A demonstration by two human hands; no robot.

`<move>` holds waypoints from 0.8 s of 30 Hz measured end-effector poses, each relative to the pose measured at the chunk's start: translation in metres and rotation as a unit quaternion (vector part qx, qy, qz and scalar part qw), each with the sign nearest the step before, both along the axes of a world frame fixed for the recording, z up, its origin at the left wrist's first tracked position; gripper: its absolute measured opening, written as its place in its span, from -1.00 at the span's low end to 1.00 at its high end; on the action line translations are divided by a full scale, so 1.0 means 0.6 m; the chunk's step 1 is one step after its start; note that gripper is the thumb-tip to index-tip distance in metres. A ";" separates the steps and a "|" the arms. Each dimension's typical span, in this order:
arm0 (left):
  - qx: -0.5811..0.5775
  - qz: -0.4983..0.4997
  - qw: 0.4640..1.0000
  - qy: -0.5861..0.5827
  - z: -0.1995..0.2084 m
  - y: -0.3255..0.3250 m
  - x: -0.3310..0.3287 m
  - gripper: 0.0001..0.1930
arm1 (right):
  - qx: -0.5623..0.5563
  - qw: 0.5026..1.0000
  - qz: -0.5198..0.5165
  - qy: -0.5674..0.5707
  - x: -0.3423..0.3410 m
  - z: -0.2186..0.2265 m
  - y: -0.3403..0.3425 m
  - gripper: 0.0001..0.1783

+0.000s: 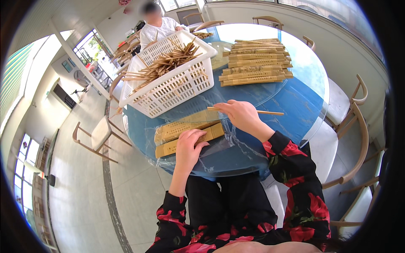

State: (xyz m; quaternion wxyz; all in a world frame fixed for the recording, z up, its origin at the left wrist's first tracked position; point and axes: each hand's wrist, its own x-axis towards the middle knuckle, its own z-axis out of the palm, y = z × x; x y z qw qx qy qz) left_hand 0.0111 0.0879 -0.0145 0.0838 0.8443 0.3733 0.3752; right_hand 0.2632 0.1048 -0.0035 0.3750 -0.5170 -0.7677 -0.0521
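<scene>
A slim wooden stick (272, 112), like a chopstick, is pinched in my right hand (244, 116) just above the table's near half. It lies almost level, poking out on both sides of the fingers; whether it is one stick or a pair I cannot tell. My left hand (188, 145) rests on a long gold paper sleeve (168, 149), its thumb apart from the fingers. Behind that sleeve lie more gold sleeves (168, 131), side by side. Crumpled clear plastic (217, 149) spreads under and around them. The left palm hides part of the nearest sleeve.
Just beyond, a white slatted plastic basket (179, 92) holds many loose wooden sticks (171, 61). A stack of filled-looking gold sleeves (255, 63) sits back right on the round blue table (291, 99). Another person (158, 29) is across the table. Wooden chairs (103, 133) stand around.
</scene>
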 end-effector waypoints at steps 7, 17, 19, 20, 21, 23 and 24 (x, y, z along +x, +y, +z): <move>0.009 -0.008 1.000 -0.028 -0.011 0.009 -0.017 -0.78 | 0.002 1.000 0.003 -0.002 -0.002 -0.004 0.002 -0.74; 0.302 0.079 0.950 -0.013 0.094 0.061 0.019 -0.75 | 0.007 0.998 -0.061 0.028 -0.001 0.032 0.002 -0.78; 0.395 0.093 0.914 0.008 0.123 0.093 0.037 -0.71 | 0.008 0.994 -0.102 0.025 0.008 0.053 0.009 -0.78; 0.442 0.095 0.892 0.019 0.133 0.102 0.046 -0.69 | 0.038 0.988 -0.151 -0.019 0.017 0.067 0.013 -0.78; 0.445 0.097 0.890 0.009 0.123 0.117 0.052 -0.68 | 0.070 0.975 -0.204 -0.062 0.031 0.078 0.020 -0.79; 0.449 0.105 0.887 -0.004 0.091 0.150 0.050 -0.65 | 0.091 0.963 -0.240 -0.079 0.040 0.100 0.036 -0.80; 0.422 0.100 0.901 0.009 0.081 0.157 0.045 -0.63 | 0.101 0.958 -0.255 -0.086 0.045 0.107 0.043 -0.80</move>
